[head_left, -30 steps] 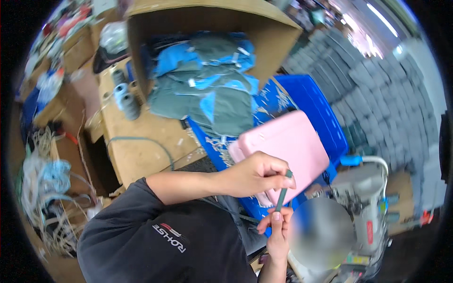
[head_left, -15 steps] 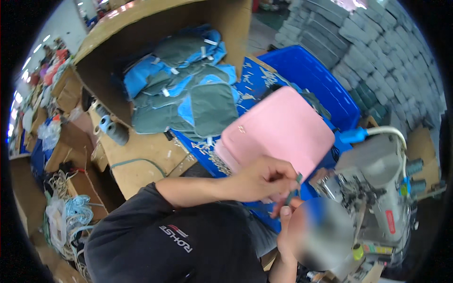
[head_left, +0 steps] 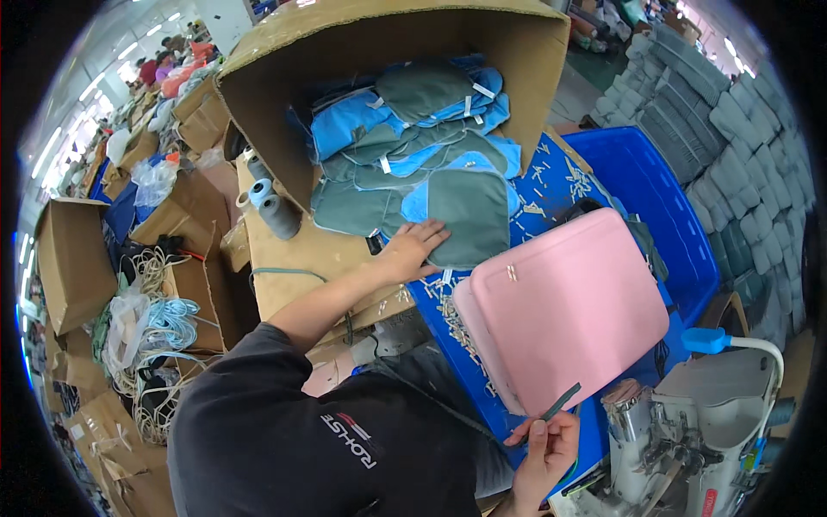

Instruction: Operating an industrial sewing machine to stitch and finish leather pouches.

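Note:
My left hand [head_left: 412,252] lies on the lower left edge of a grey-green and blue fabric piece [head_left: 469,215], fingers stretched over it and thumb by its edge. This piece is uppermost at the front of a stack of similar sewn pieces [head_left: 362,125] with small white labels. Lower right, my right hand [head_left: 550,444] pinches a narrow dark green fabric strip [head_left: 562,401] between thumb and fingers, its free end pointing up over a pink padded board [head_left: 568,302]. A green cord-like length trails across my lap toward that hand.
An open cardboard box [head_left: 258,112] surrounds the stack. White scraps litter the blue tabletop [head_left: 448,323]. A sewing machine [head_left: 680,431] stands at lower right, a blue bin [head_left: 689,224] behind the board. Thread cones [head_left: 277,215] and boxes with tangled cords [head_left: 168,323] are at left.
My left hand has left the green strip beside my right hand and moved up and left onto the fabric piece. My right hand still holds the strip. The view has shifted.

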Motion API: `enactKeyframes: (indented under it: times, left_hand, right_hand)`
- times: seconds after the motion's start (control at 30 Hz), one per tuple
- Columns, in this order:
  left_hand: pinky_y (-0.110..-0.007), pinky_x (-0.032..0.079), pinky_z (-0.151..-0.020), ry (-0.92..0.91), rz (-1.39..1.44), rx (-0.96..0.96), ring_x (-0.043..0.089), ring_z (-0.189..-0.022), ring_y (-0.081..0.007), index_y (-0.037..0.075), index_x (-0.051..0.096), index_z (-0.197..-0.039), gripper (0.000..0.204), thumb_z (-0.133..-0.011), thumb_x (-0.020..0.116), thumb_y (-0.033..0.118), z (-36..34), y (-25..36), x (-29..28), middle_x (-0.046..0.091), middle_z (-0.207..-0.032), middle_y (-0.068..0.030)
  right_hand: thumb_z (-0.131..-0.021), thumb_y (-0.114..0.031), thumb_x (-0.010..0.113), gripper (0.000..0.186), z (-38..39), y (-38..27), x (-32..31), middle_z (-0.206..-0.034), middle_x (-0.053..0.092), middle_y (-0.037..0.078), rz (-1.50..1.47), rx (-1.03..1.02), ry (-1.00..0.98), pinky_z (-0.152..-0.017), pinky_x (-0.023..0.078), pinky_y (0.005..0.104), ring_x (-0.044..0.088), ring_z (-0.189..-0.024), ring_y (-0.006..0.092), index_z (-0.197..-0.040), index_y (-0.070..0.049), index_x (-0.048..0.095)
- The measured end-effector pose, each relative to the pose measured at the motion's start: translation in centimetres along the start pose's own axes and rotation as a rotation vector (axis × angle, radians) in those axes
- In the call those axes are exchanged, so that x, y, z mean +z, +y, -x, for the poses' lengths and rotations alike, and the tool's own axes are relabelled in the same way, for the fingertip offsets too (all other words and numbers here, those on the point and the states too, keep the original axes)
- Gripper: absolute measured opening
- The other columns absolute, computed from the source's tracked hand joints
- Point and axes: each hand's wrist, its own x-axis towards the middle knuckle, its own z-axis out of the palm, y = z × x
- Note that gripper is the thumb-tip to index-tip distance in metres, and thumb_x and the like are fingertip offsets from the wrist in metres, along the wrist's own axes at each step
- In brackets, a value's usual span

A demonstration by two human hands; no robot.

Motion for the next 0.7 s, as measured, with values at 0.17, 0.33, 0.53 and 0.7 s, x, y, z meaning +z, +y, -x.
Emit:
enactKeyframes:
  times: [0.17, 0.33, 0.53, 0.7]
  left_hand:
    - [-0.043, 0.047, -0.093, 0.125, 0.16, -0.12, 0.062, -0.104, -0.0349, 0.008, 0.061, -0.122, 0.051, -0.072, 0.068, 0.01, 0.3, -0.5, -0.3, 0.066, -0.111, -0.0171]
    - [-0.036, 0.052, -0.078, 0.602, 0.371, -0.194, 0.067, -0.089, -0.0318, 0.003, 0.069, -0.104, 0.019, -0.087, 0.06, 0.007, -4.3, 0.4, -8.7, 0.069, -0.097, -0.0181]
    - [-0.024, 0.049, -0.068, 0.577, 0.782, -0.112, 0.058, -0.078, -0.0049, -0.001, 0.068, -0.102, 0.02, -0.096, 0.061, 0.016, -7.7, 6.4, -17.2, 0.068, -0.084, -0.0023]
    - [-0.023, 0.048, -0.067, 0.511, 1.082, -0.018, 0.056, -0.076, -0.0042, 0.0, 0.068, -0.1, 0.02, -0.096, 0.061, 0.017, -10.4, 10.4, -18.5, 0.067, -0.083, -0.0004]
  right_hand:
    - [-0.095, -0.007, 0.06, 0.011, 0.2, -1.4, -0.5, -0.082, 0.062, 0.011, -0.105, 0.021, -0.001, -0.062, 0.047, 0.0266, 0.055, -0.066, 0.0143, -0.102, -0.004, 0.051]
    - [-0.096, -0.005, 0.059, 0.011, 0.2, -0.9, -0.6, -0.079, 0.061, 0.011, -0.137, 0.033, -0.015, -0.059, 0.046, 0.0255, 0.054, -0.063, 0.0139, -0.104, -0.003, 0.052]
    - [-0.096, -0.004, 0.058, 0.01, 0.6, -0.9, -1.1, -0.077, 0.06, 0.01, -0.081, 0.005, -0.011, -0.056, 0.044, 0.0235, 0.052, -0.06, 0.0123, -0.103, -0.002, 0.052]
    - [-0.096, -0.002, 0.055, 0.008, 0.9, -1.1, -1.2, -0.078, 0.059, 0.008, -0.042, 0.004, -0.057, -0.058, 0.041, 0.0217, 0.052, -0.062, 0.0101, -0.103, -0.002, 0.053]
